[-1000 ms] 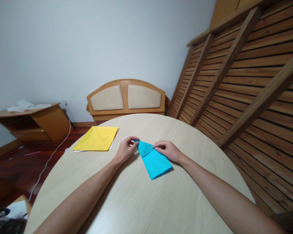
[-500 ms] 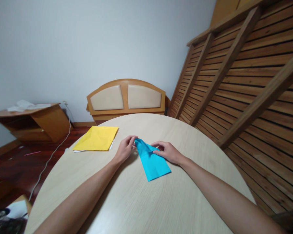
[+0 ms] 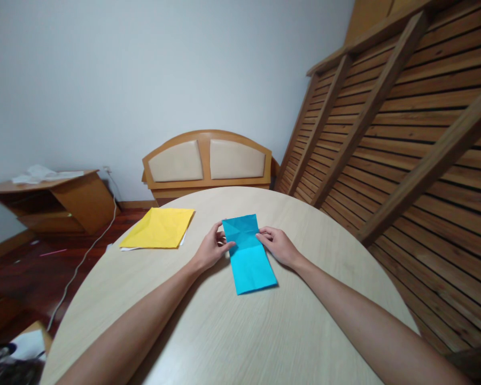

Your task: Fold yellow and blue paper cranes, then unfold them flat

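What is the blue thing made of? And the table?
The blue sheet looks like thin coloured paper: matte, flat, with sharp crease lines across it. The table looks like pale wood or a wood-look laminate, going by its fine grain lines and smooth, dull surface.

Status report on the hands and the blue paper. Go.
Left hand and right hand pinch opposite edges of the blue paper. Paper flat on the table, creases showing at its far end. Yellow paper lies apart, to the left.
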Available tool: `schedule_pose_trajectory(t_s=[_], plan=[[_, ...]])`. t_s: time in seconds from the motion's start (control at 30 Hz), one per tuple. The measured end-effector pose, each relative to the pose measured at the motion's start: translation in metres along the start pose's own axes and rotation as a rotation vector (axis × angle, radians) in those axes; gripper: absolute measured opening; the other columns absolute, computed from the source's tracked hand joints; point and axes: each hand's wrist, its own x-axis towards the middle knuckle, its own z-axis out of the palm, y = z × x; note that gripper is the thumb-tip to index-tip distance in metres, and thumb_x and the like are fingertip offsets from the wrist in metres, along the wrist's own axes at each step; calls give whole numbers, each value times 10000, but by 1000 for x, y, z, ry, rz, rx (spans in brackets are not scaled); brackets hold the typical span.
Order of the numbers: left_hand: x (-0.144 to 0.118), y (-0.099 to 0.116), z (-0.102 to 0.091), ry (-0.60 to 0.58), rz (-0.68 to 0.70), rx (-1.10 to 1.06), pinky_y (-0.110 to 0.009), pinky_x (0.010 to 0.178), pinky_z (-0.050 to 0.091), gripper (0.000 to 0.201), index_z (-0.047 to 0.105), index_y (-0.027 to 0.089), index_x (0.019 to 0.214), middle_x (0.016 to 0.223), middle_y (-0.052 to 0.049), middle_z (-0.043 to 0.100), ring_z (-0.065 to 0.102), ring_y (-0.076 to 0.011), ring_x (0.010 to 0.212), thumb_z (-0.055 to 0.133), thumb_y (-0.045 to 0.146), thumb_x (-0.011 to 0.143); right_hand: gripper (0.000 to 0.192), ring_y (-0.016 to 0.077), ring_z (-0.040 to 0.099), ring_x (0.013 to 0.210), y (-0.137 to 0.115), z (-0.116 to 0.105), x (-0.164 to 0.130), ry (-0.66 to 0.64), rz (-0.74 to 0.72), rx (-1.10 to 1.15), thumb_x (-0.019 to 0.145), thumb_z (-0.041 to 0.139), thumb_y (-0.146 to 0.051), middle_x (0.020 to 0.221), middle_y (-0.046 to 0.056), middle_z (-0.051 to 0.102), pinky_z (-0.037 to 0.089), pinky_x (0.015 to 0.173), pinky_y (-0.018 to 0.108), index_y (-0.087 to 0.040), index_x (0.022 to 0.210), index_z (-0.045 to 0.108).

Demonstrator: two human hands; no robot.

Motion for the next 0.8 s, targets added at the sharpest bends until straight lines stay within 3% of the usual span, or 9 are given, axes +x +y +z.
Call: schedule_pose_trajectory(t_s=[0.17,0.3,0.47,0.63,0.8], plan=[[1,0,-3,-21,64,156,-297,721,514,350,558,153,1166,976,-81,709,657,-188,837,637,279,849,382,199,642,695,1,2,0,-30,30,31,852,625,-547,742,32,702,470,661,312,-171,916,604],[0,5,-6,-56,132,391,-275,693,484,173,642,158,1002,903,-53,701,623,-172,772,530,224,887,383,208,669,805,1,2,1,18,-2,44,850,642,-482,855,50,704,498,760,340,-174,1062,561],[-3,7,-5,-159,184,515,-268,679,465,184,637,157,903,825,-42,673,600,-168,723,454,177,904,449,178,632,780,-1,0,1,60,-85,33,865,631,-432,812,7,652,490,751,325,-176,1212,508],[-5,6,-4,-205,249,706,-299,718,463,175,638,165,947,837,-64,648,598,-198,760,469,180,905,360,159,607,693,-4,-1,1,84,-113,28,896,588,-439,711,-27,608,481,685,302,-191,1154,554],[-7,8,-5,-212,266,679,-358,838,487,349,604,197,1237,981,-92,672,619,-233,896,449,171,926,310,164,630,653,2,-4,3,109,-68,49,889,582,-463,684,-24,645,486,640,292,-203,1053,537]])
